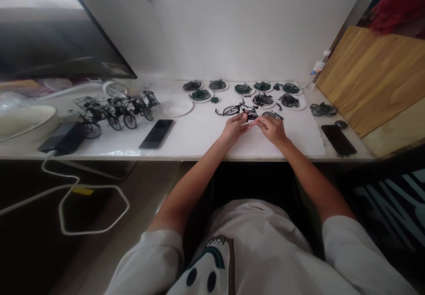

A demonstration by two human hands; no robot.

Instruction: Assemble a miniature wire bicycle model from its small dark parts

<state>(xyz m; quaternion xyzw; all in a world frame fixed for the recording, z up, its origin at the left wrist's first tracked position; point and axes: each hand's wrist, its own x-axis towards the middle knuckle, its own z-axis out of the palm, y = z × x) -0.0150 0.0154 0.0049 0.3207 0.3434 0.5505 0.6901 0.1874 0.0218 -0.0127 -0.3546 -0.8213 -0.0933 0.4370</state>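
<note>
A black miniature bicycle (pixel 244 107) is at my fingertips over the white sheet on the table, its front wheel toward the left. My left hand (pixel 235 126) is closed on the lower part of its frame. My right hand (pixel 274 129) is closed in a pinch at the rear end of the bicycle, close to the left fingertips; what it pinches is too small to make out. A loose wheel or rear part (pixel 270 115) shows just behind the right hand. A small curved black part (pixel 218 113) lies left of the front wheel.
Several white plates (pixel 303 104) of dark bicycle parts stand along the back. A bare plate (pixel 178 108) and a phone (pixel 156 134) lie left, beside assembled miniature bicycles (pixel 129 120) and a black power adapter (pixel 64 138). Another phone (pixel 338 139) and a wooden board (pixel 375 78) are right.
</note>
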